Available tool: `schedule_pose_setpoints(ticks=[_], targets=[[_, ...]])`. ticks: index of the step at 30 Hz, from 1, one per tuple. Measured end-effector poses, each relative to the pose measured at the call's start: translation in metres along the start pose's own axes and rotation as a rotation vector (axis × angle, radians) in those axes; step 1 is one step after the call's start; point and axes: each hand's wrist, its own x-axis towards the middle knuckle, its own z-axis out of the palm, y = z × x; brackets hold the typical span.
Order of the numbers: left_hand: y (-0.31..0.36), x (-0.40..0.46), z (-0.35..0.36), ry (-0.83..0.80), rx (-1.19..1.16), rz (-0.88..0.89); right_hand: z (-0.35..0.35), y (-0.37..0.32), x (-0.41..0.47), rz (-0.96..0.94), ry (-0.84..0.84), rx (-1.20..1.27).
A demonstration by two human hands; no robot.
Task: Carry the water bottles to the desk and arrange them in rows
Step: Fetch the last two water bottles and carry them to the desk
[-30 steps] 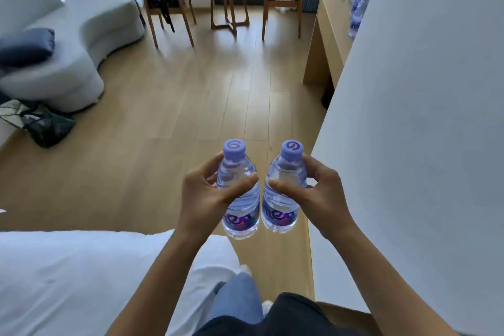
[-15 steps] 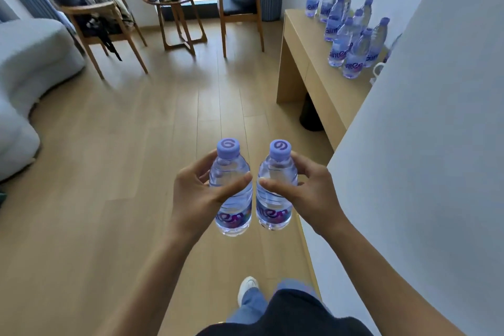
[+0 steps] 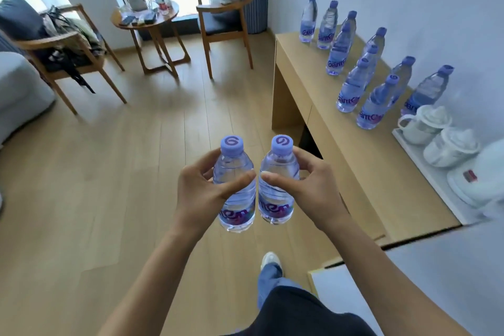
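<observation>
My left hand (image 3: 201, 194) grips a clear water bottle (image 3: 236, 172) with a purple cap, held upright over the floor. Beside it, my right hand (image 3: 311, 191) grips a second bottle (image 3: 278, 169) of the same kind, the two nearly touching. To the right stands the light wooden desk (image 3: 341, 144) along the wall. Several more bottles (image 3: 351, 84) stand on its far half in rough rows, all upright.
A white tray (image 3: 409, 144) with white cups and a kettle (image 3: 485, 174) occupies the desk's near end. Two wooden armchairs (image 3: 226, 22) and a round side table (image 3: 147, 24) stand by the window. A grey sofa (image 3: 19, 90) is at the left. A white wall corner (image 3: 450, 267) juts at my right.
I have walked forward past the wall corner; the desk, its bottles and the tray have come into fuller view on the right. Both hands keep holding their bottles the same way.
</observation>
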Motion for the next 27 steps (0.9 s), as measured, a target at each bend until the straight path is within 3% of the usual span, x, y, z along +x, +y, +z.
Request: schedule_pose_setpoints(ticks=[13, 27], targets=[[-0.019, 0.262, 0.021, -0.055, 0.008, 0.013, -0.011, -0.002, 0.239, -0.01, 0.096, -0.009], [-0.031, 0.551, 0.032, -0.392, 0.066, 0.112, 0.004, -0.001, 0.478, 0.022, 0.401, -0.016]])
